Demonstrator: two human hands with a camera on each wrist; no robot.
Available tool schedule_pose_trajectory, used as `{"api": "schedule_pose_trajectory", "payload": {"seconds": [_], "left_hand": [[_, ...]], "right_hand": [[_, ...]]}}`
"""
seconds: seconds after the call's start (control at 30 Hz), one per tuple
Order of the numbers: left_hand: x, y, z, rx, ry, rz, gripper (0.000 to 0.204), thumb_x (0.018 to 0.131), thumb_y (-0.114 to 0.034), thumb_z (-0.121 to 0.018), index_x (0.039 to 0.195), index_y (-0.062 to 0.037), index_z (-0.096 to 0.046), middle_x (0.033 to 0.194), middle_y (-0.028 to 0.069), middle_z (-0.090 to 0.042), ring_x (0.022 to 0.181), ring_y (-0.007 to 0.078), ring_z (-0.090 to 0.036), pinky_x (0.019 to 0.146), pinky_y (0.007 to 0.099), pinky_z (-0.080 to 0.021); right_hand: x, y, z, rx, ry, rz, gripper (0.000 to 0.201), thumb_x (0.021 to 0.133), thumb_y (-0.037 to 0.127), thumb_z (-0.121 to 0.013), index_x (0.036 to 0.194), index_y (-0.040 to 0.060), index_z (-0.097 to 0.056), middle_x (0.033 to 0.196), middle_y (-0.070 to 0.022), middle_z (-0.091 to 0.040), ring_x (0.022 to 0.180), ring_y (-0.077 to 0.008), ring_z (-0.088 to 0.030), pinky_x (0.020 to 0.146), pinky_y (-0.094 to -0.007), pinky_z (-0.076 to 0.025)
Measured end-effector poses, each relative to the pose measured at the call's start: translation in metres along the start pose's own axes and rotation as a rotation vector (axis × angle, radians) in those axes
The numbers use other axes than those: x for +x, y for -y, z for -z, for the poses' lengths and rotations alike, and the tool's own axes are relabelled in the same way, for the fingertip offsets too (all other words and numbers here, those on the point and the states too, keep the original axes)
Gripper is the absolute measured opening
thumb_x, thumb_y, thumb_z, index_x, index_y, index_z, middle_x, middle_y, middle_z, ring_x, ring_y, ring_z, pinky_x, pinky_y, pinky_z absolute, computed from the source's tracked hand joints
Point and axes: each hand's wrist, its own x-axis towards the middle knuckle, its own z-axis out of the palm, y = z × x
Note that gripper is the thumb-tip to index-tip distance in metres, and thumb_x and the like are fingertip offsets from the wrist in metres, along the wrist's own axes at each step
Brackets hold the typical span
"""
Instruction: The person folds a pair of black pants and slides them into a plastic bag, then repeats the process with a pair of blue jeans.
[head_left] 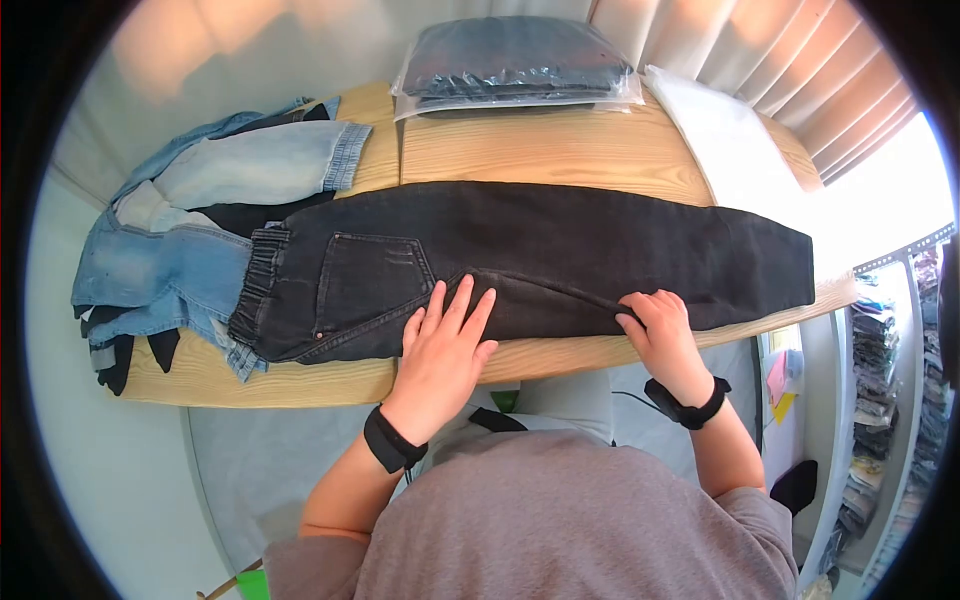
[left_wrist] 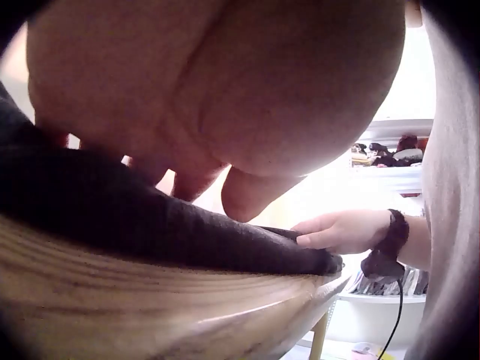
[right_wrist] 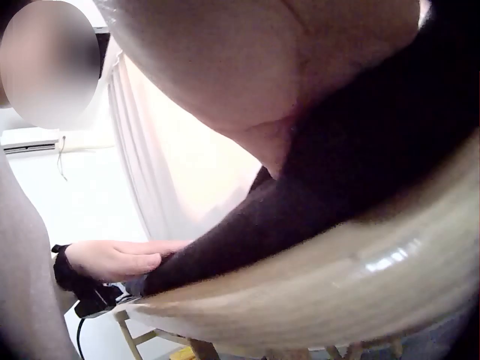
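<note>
A pair of black jeans (head_left: 600, 235) lies folded lengthwise across the table, its elastic waistband to the left and the leg ends to the right. My left hand (head_left: 438, 365) rests on the jeans below the back pocket (head_left: 372, 280), with fingers spread and straight. Further right, my right hand (head_left: 662, 340) pinches the raised edge of the upper leg layer between thumb and fingers, near the table's front. In the left wrist view that hand's thumb and fingers meet at the dark cloth (left_wrist: 281, 234). A fold runs through the cloth between both hands.
Blue denim garments (head_left: 190, 250) are heaped at the table's left end, partly under the waistband. A plastic-wrapped stack of dark clothes (head_left: 520, 65) stands at the back. White plastic sheets (head_left: 725, 140) lie at the back right. Shelves with bagged clothes (head_left: 872, 400) stand to the right.
</note>
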Motion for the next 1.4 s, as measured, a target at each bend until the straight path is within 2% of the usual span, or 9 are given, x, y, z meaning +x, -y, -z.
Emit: {"api": "schedule_pose_trajectory", "payload": {"seconds": [0.2, 0.37, 0.53, 0.6, 0.73, 0.8, 0.97, 1.33, 1.4], "left_hand": [[0.0, 0.006, -0.004, -0.005, -0.021, 0.025, 0.053, 0.09, -0.03, -0.053, 0.139, -0.015, -0.037, 0.146, 0.0174, -0.029, 0.134, 0.0409, -0.025, 0.106, 0.0483, -0.022], [0.0, 0.005, -0.006, -0.025, -0.05, 0.006, 0.054, 0.089, -0.029, -0.056, 0.138, -0.0155, -0.039, 0.145, 0.0172, -0.03, 0.134, 0.0409, -0.023, 0.105, 0.0489, -0.022], [-0.003, 0.009, -0.004, -0.017, -0.051, 0.022, 0.054, 0.088, -0.029, -0.057, 0.137, -0.0149, -0.04, 0.145, 0.0174, -0.03, 0.134, 0.0417, -0.023, 0.105, 0.0494, -0.023], [-0.005, 0.019, -0.005, -0.131, -0.053, -0.089, 0.053, 0.088, -0.029, -0.057, 0.137, -0.0139, -0.041, 0.145, 0.0174, -0.031, 0.134, 0.0412, -0.023, 0.105, 0.0494, -0.023], [-0.032, 0.053, 0.038, -0.558, -0.193, -0.008, 0.042, 0.081, -0.017, -0.065, 0.12, -0.0062, -0.056, 0.126, 0.0152, -0.052, 0.12, 0.0321, -0.046, 0.099, 0.0409, -0.036], [-0.055, 0.079, 0.053, -0.23, -0.365, 0.051, 0.039, 0.073, -0.01, -0.069, 0.11, -0.0041, -0.06, 0.113, 0.0114, -0.058, 0.109, 0.0291, -0.053, 0.092, 0.0374, -0.041], [-0.09, 0.128, 0.077, 0.268, -0.225, 0.065, 0.041, 0.065, -0.004, -0.067, 0.105, -0.0062, -0.061, 0.106, 0.0076, -0.058, 0.103, 0.027, -0.054, 0.086, 0.0366, -0.042], [-0.063, 0.157, 0.097, 0.201, -0.158, 0.054, 0.026, 0.061, 0.004, -0.052, 0.083, -0.0042, -0.063, 0.085, 0.0051, -0.063, 0.089, 0.0253, -0.056, 0.075, 0.0369, -0.04], [-0.054, 0.163, 0.077, 0.293, -0.027, 0.192, 0.025, 0.063, 0.001, -0.05, 0.082, -0.0041, -0.065, 0.086, 0.0054, -0.064, 0.085, 0.0265, -0.056, 0.075, 0.0379, -0.04]], "right_hand": [[0.008, -0.006, 0.0, 0.123, 0.111, -0.084, 0.018, 0.084, 0.009, -0.057, 0.102, 0.0035, -0.056, 0.078, -0.0102, -0.06, 0.081, -0.0288, -0.056, 0.085, -0.0385, -0.039], [0.011, 0.038, 0.001, -0.017, 0.043, 0.006, 0.041, 0.082, 0.006, -0.058, 0.121, 0.0122, -0.052, 0.124, -0.0112, -0.049, 0.117, -0.0287, -0.045, 0.102, -0.0496, -0.031], [0.023, 0.08, -0.037, 0.046, 0.101, 0.099, 0.039, 0.084, 0.01, -0.058, 0.122, 0.0142, -0.051, 0.134, -0.0123, -0.044, 0.126, -0.0304, -0.039, 0.102, -0.0536, -0.03], [0.024, 0.082, -0.053, -0.164, 0.12, 0.048, 0.038, 0.085, 0.014, -0.058, 0.123, 0.0169, -0.051, 0.134, -0.0124, -0.044, 0.127, -0.0333, -0.038, 0.1, -0.0583, -0.031], [0.023, 0.078, -0.056, -0.159, 0.138, 0.058, 0.038, 0.085, 0.015, -0.057, 0.123, 0.0177, -0.051, 0.136, -0.0134, -0.042, 0.127, -0.0359, -0.037, 0.098, -0.0607, -0.031], [0.024, 0.078, -0.056, -0.154, 0.139, 0.063, 0.038, 0.086, 0.015, -0.057, 0.123, 0.0174, -0.051, 0.136, -0.0133, -0.042, 0.128, -0.0359, -0.037, 0.099, -0.0607, -0.031], [0.023, 0.075, -0.056, -0.149, 0.131, 0.037, 0.037, 0.085, 0.016, -0.058, 0.121, 0.0172, -0.051, 0.136, -0.01, -0.043, 0.128, -0.0329, -0.037, 0.1, -0.0588, -0.03], [0.015, 0.061, -0.057, -0.165, 0.089, 0.014, 0.033, 0.085, 0.018, -0.059, 0.118, 0.0156, -0.054, 0.133, -0.003, -0.047, 0.126, -0.0269, -0.04, 0.101, -0.0542, -0.031], [0.014, 0.062, -0.057, -0.184, 0.065, 0.034, 0.034, 0.085, 0.018, -0.059, 0.118, 0.0158, -0.054, 0.132, -0.0027, -0.048, 0.126, -0.0267, -0.041, 0.1, -0.0537, -0.031]]}}
